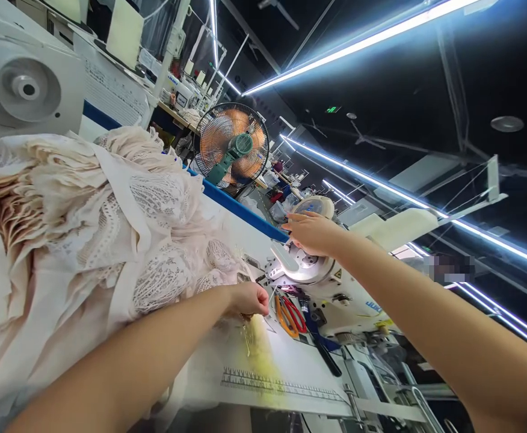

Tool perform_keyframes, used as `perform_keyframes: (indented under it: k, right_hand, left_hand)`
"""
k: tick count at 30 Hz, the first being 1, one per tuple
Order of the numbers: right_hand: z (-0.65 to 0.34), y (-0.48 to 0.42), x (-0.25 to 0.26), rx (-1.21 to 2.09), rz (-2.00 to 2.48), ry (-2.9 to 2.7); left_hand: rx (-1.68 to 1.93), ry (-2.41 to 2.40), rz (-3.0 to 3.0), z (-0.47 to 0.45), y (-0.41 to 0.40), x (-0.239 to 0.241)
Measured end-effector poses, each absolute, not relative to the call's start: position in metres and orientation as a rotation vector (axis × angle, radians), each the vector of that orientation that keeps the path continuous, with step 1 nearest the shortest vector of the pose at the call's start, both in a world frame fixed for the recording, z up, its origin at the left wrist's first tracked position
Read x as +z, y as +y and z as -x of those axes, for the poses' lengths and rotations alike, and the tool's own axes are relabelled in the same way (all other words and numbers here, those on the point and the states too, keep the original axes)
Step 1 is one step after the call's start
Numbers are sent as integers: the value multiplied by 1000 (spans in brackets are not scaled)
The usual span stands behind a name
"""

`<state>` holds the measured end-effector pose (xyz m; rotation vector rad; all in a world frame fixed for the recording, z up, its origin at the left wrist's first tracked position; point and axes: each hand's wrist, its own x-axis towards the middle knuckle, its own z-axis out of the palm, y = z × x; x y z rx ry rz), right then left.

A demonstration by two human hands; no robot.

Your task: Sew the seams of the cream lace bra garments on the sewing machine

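Note:
My left hand (252, 299) is curled closed low over the sewing table, beside the needle end of a white sewing machine (345, 307). What its fingers hold, if anything, is hidden. Cream lace garments (155, 240) are piled up behind and to the left of it. My right hand (311, 233) reaches across to the lit end of the machine head, fingers stretched out in front of a round pale part (315, 205). Whether it touches the machine I cannot tell. Orange-handled scissors (285, 316) and a red-handled tool (296, 311) lie between my left hand and the machine.
A printed ruler scale (281, 385) runs along the table's near edge, with yellow fuzz (263, 355) near it. A blue edge (240, 210) borders the far side. Beyond stands a large fan (231, 144). Another machine (24, 84) is at the upper left.

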<state>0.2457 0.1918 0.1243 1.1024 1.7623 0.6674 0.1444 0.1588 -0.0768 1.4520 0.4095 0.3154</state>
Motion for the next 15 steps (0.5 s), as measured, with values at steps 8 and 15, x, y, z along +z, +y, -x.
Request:
perform_keyframes:
  k: [8,15]
  right_hand:
    - [-244,203,122,709,-1149,1759]
    - [-244,201,118,710,-1128,1787]
  left_hand:
    - [304,424,-1463,-143,158,-75]
    - [286,432,-1483,-144,160,-76]
